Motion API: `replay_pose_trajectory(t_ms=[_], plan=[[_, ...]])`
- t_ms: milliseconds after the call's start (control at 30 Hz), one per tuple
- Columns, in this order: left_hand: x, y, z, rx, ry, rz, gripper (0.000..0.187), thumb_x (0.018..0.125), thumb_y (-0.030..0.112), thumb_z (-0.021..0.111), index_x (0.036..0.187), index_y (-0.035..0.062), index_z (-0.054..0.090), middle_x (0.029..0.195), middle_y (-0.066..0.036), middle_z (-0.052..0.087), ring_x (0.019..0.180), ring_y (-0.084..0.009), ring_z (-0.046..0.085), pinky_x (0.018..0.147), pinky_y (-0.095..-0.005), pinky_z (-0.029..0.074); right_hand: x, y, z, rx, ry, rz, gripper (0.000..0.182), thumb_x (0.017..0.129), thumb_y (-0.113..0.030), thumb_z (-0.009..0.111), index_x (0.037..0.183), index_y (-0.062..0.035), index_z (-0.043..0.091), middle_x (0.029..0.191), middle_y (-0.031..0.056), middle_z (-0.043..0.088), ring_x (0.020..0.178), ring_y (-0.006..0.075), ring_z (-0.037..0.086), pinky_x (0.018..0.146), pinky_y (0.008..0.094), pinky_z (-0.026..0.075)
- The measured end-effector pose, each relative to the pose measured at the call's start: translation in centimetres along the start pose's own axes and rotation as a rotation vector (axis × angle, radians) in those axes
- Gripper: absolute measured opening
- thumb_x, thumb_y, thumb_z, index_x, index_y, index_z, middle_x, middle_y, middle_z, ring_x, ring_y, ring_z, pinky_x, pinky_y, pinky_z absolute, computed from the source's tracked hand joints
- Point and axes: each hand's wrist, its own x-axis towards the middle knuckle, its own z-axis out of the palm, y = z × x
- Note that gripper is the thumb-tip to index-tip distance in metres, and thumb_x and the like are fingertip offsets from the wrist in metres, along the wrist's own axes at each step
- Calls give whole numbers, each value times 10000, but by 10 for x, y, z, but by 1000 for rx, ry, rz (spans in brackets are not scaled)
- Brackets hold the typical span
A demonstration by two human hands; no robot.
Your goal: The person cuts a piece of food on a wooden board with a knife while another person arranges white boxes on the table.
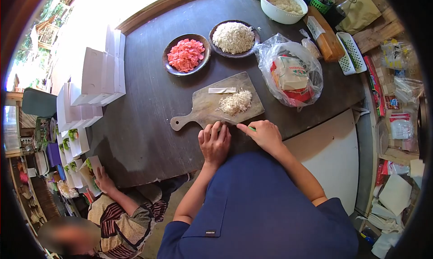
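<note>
My right hand is wrapped round the green handle of a knife, its thin blade pointing left along the near edge of a wooden cutting board. My left hand is closed, fingers curled at that same edge close to the blade's tip; whatever it pinches is hidden. On the board lies a heap of pale, thin shreds. Behind the heap rests a flat white strip. Beyond the board stand a dark bowl of pink-red pieces and another dark bowl of whitish shreds.
A clear plastic bag with red and cream packets sits right of the board. At the far right are a white colander, a wooden block and a white basket. White boxes line the left edge, where another person's hand reaches.
</note>
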Motion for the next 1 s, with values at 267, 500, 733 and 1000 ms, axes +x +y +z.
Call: replay_pose_trajectory(t_ms=[267,500,733,1000], plan=[[2,0,-1,14,7,4,269,916,240,823,1170,151,817,1265,18,709,1227,-220,618,1054,-426,414,-6,6,-1,-27,-15,31,741,1008,-723,620,837,-28,813,814,268,747,854,467,758,784,544,598],[2,0,-2,36,8,-2,270,926,262,815,1175,157,807,1232,21,701,1200,-204,618,1031,-411,411,-9,1,-11,6,9,13,731,1011,-703,635,782,-23,777,788,274,729,824,478,743,746,554,583],[4,1,-1,0,37,-18,235,901,234,842,1121,154,820,1230,32,716,1186,-207,633,1022,-406,425,-11,4,-10,-62,4,27,730,1018,-684,643,748,-14,743,763,282,715,792,490,732,723,556,577],[4,1,-1,6,30,-23,244,900,236,844,1132,168,815,1245,39,713,1184,-208,635,1011,-410,437,5,5,7,-103,-39,24,691,1014,-694,641,827,-48,800,805,254,743,817,466,751,743,550,586]])
